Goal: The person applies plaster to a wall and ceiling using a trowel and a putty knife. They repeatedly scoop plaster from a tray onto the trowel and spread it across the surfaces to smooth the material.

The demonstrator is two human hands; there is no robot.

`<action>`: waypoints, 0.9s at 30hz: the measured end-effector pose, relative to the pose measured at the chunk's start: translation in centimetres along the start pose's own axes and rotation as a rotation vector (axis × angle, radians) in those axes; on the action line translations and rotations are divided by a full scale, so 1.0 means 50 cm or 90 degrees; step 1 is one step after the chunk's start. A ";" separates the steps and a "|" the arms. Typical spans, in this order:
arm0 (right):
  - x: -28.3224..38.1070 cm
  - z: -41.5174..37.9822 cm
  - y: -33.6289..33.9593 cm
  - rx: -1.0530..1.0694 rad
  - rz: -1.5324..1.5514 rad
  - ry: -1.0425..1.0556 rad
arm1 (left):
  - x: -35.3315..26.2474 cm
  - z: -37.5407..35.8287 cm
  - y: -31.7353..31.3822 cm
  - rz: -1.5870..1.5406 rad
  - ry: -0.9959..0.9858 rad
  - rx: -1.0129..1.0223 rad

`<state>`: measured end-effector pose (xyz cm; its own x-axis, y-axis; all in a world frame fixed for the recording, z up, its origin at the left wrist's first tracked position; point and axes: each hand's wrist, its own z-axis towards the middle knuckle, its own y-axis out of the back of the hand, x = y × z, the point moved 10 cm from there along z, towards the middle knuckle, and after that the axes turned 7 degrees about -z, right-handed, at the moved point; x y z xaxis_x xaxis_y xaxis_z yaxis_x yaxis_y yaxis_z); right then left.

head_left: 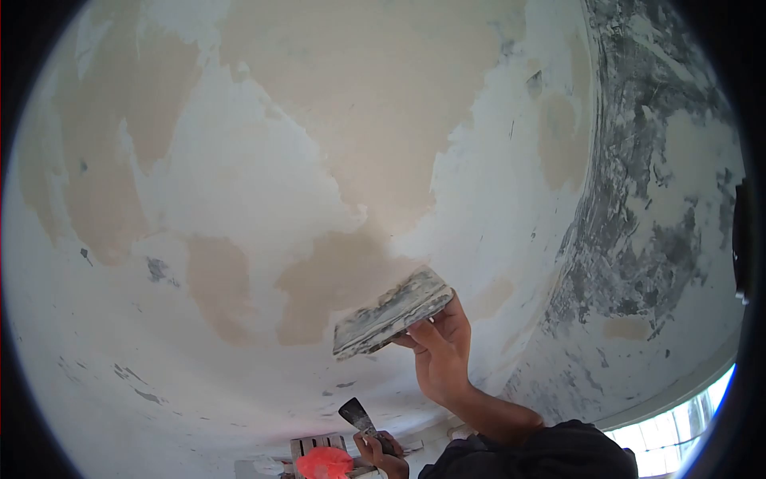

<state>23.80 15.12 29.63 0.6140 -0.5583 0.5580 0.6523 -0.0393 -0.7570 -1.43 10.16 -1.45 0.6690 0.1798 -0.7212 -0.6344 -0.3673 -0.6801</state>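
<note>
A wide, flat plastering blade [392, 314], smeared with pale and grey filler, is in my right hand [443, 351]. My fingers and thumb grip its lower right edge, and the blade is tilted in front of the patchy wall [239, 160]. Lower down, my left hand [381, 453] is closed around the handle of a small putty knife [356, 413]. The knife's dark blade points up and to the left. Beige damp-looking patches and white areas cover the wall surface.
A bright red-pink object [324, 462] lies by a slatted wooden item [317, 442] at the bottom, left of my left hand. Rough grey wall [638, 199] stands at the right. A bright window [678, 431] is at the lower right.
</note>
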 end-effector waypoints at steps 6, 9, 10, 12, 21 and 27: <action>0.035 0.061 0.068 -0.113 -0.062 0.063 | 0.026 0.012 0.012 -0.107 0.023 -0.014; 0.054 0.089 0.027 -0.145 -0.087 0.090 | -0.002 -0.002 -0.065 -0.022 -0.021 0.115; 0.061 0.099 0.011 -0.146 -0.086 0.100 | -0.008 -0.004 -0.069 0.047 -0.001 0.089; 0.076 0.123 -0.028 -0.127 -0.079 0.114 | -0.009 -0.004 -0.070 0.114 0.020 0.058; 0.233 0.102 -0.031 -0.047 0.021 0.290 | 0.003 -0.014 -0.065 0.092 0.040 0.076; 0.065 0.067 0.064 -0.129 -0.074 0.075 | 0.000 -0.014 -0.057 0.101 0.040 0.057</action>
<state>29.37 15.96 30.17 0.4765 -0.6318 0.6113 0.6058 -0.2679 -0.7492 0.65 10.58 0.60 0.5788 0.0669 -0.8128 -0.7642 -0.3036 -0.5691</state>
